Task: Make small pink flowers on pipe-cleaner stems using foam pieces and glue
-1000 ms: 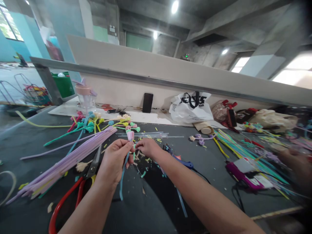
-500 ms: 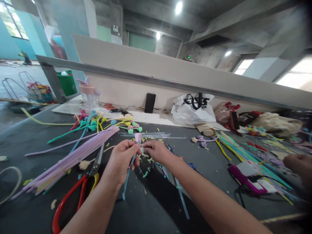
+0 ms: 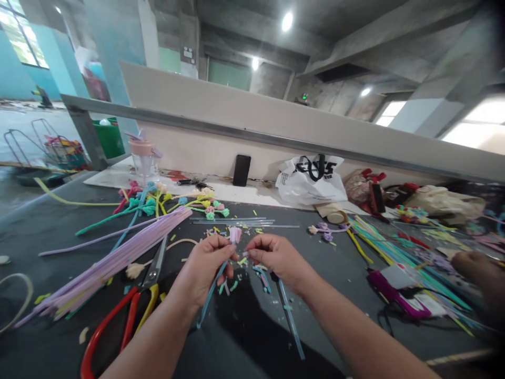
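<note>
Pinching the blue stem (image 3: 211,297) just below the pink tuft (image 3: 235,235), the left hand (image 3: 209,263) seemingly steadies it above the dark table (image 3: 240,342), leaving the tuft exposed, while the right hand (image 3: 282,260) grips a small pale piece (image 3: 245,255) just beside.

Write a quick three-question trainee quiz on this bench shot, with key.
1. Multiple choice: what does the left hand hold?
A) a cup
B) a blue strip
C) a bucket
2. True or false: in the picture, the white bag is to the right of the black phone.
3. Fill the gap: in the picture, the scissors lie to the ____ of the left hand.

Key: 1. B; 2. true; 3. left
</note>
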The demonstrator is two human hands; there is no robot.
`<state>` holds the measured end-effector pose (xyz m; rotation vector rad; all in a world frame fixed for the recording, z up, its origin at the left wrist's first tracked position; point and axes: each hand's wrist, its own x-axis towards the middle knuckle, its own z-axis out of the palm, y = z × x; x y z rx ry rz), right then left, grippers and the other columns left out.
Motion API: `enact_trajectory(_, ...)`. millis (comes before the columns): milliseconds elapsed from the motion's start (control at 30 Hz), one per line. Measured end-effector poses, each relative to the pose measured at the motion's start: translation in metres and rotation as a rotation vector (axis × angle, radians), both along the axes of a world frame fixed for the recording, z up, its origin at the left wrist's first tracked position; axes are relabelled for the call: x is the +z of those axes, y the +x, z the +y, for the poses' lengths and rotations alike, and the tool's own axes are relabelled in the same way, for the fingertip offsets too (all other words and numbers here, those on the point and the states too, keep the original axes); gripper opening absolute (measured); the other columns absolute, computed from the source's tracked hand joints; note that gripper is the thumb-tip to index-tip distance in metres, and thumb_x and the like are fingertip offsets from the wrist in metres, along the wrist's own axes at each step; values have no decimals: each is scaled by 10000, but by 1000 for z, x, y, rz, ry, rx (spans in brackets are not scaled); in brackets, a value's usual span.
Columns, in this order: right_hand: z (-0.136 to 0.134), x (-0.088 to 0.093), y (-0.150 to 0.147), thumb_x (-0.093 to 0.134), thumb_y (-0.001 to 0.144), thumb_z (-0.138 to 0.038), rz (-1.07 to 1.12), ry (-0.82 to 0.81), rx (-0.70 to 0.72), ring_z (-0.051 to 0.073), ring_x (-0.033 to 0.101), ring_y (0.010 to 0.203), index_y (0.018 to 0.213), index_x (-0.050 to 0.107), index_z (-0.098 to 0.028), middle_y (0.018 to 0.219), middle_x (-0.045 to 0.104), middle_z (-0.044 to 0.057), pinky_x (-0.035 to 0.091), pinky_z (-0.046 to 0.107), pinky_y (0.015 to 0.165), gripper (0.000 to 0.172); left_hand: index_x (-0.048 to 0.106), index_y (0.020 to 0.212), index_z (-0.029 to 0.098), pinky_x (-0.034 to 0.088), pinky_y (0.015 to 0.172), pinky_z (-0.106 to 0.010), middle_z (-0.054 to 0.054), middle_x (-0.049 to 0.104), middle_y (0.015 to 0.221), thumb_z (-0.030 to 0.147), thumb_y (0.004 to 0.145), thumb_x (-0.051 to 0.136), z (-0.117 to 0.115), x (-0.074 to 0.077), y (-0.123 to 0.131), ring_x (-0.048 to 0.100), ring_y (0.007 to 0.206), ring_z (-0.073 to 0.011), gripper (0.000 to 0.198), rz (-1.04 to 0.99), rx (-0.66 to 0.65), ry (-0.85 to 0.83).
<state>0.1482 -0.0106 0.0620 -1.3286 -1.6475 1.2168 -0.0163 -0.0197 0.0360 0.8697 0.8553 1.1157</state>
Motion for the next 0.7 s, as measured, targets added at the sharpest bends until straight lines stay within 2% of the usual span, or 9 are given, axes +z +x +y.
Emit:
enact_trajectory(133, -1, 1, 5, 571, 692, -163, -148, 83, 26, 89, 514, 538, 735, 621, -152, 576, 565, -33, 405, 197, 533, 67, 520, 664, 154, 240, 266, -120, 33, 581, 539, 285, 686, 648, -1, 0, -3, 439, 324, -33, 185, -74, -91, -5)
enact_trajectory(233, -1, -14, 4, 535, 680, -78, -327, 134, 57, 98, 538, 542, 755, 641, -155, 584, 593, -30, 421, 196, 531, 151, 520, 650, 152, 226, 261, -123, 32, 581, 512, 276, 701, 640, -1, 3, -4, 416, 305, -30, 180, -97, -145, -18)
enact_trajectory(333, -4, -35, -1, 553, 629, -8, -430, 188, 107, 122, 583, 634, 705, 678, -177, 650, 638, -17, 445, 219, 620, 224, 515, 630, 150, 210, 261, -125, 42, 541, 423, 281, 720, 625, -1, 7, -4, 372, 268, -26, 193, -90, -183, -21)
enact_trajectory(400, -7, -43, -4, 595, 621, -10, -496, 243, 132, 135, 600, 728, 676, 696, -193, 758, 660, 2, 445, 231, 702, 216, 508, 618, 149, 204, 261, -126, 49, 520, 390, 281, 721, 626, -2, 8, -4, 346, 250, -21, 205, -90, -193, -26)
enact_trajectory(467, -9, -44, -1, 632, 649, -58, -551, 291, 130, 139, 602, 782, 690, 705, -208, 820, 660, 12, 441, 230, 746, 172, 502, 618, 150, 204, 262, -125, 49, 531, 403, 274, 713, 637, -2, 9, -5, 347, 252, -18, 206, -95, -181, -37)
enact_trajectory(533, -9, -38, 9, 605, 717, -111, -609, 327, 90, 142, 598, 808, 748, 703, -220, 824, 659, 15, 437, 239, 768, 150, 499, 626, 153, 204, 262, -123, 53, 532, 409, 271, 711, 641, -2, 10, -5, 349, 259, -19, 203, -93, -167, -47)
enact_trajectory(600, -6, -30, 27, 525, 774, -116, -705, 349, 4, 158, 580, 877, 844, 683, -228, 868, 657, 26, 417, 276, 815, 206, 497, 637, 156, 206, 262, -122, 56, 533, 414, 264, 715, 639, -2, 11, -6, 355, 267, -22, 195, -85, -147, -57)
enact_trajectory(700, -1, -25, 60, 454, 737, -51, -907, 318, -150, 222, 495, 1066, 1017, 617, -214, 1100, 599, 76, 354, 376, 893, 363, 492, 642, 160, 201, 260, -122, 59, 534, 416, 256, 722, 632, -1, 11, -6, 355, 267, -24, 188, -80, -136, -64)
